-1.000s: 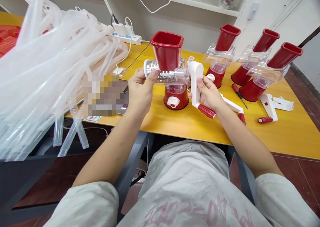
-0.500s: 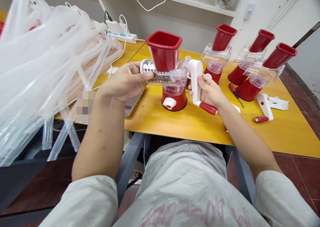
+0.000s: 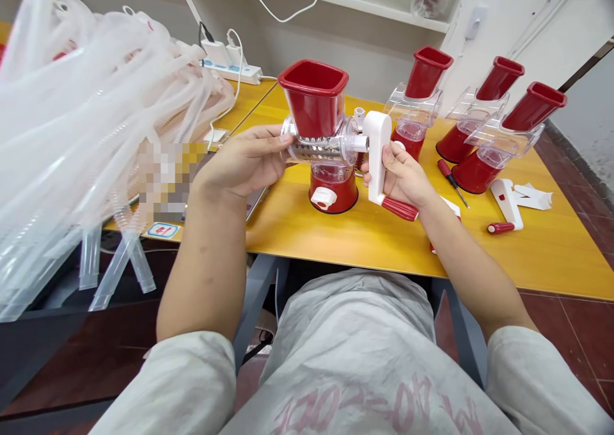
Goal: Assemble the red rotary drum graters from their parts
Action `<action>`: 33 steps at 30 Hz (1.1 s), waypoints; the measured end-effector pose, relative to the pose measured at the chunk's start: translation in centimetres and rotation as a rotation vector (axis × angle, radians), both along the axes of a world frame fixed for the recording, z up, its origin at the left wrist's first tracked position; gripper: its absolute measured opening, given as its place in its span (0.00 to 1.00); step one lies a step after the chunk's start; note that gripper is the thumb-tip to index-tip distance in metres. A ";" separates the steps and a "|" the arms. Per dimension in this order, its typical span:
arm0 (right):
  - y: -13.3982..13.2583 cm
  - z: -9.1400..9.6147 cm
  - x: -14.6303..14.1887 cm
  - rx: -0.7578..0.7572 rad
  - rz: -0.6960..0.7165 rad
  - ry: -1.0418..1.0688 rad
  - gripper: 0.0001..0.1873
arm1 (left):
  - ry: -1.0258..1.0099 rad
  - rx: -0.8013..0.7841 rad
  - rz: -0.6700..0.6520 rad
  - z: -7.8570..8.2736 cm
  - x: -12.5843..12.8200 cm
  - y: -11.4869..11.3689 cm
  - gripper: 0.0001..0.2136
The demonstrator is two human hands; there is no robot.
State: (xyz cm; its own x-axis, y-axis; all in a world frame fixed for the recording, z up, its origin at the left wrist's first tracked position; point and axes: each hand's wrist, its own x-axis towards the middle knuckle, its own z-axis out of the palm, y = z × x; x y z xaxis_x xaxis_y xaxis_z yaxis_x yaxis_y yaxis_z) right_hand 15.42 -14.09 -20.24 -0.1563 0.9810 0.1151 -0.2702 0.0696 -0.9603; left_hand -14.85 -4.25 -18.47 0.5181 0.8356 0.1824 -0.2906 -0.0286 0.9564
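Grinder [image 3: 314, 105] stood upright on the yellow worktop [image 3: 364, 237], near its front edge. Left hand [image 3: 244, 163] clasped the left end of its clear drum [image 3: 319, 148]. Right hand [image 3: 401, 178] was closed around the white crank [image 3: 377, 147] on the opposite side.

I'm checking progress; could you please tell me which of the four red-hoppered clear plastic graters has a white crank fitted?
The nearest red-hoppered clear grater between the left hand and right hand; only it carries a white crank.

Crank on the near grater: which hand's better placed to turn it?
Right, probably. The right hand wraps the white crank; the left hand sits at the opposite side, fingertips on the metal drum.
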 end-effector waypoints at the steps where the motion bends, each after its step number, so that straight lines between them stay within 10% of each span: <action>1: -0.2 0.1 0.2 0.018 -0.012 0.003 0.32 | -0.010 0.003 0.004 -0.1 -0.1 0.1 0.23; 19: -2.8 0.5 1.7 0.023 0.242 -0.102 0.70 | 0.004 0.145 0.121 -0.1 -0.6 -0.5 0.28; 33: -2.1 6.1 3.4 -0.040 0.151 -0.331 0.48 | 0.034 0.244 0.103 -0.6 -1.2 -0.3 0.25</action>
State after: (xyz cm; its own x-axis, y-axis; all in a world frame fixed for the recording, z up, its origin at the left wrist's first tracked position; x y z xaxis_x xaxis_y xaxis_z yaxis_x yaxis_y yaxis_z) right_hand 18.84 -16.14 -14.15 -0.3224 0.9466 -0.0043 0.0510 0.0128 -0.9986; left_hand -16.03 -4.57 -19.06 0.4420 0.8176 0.3690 -0.2419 -0.2875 0.9267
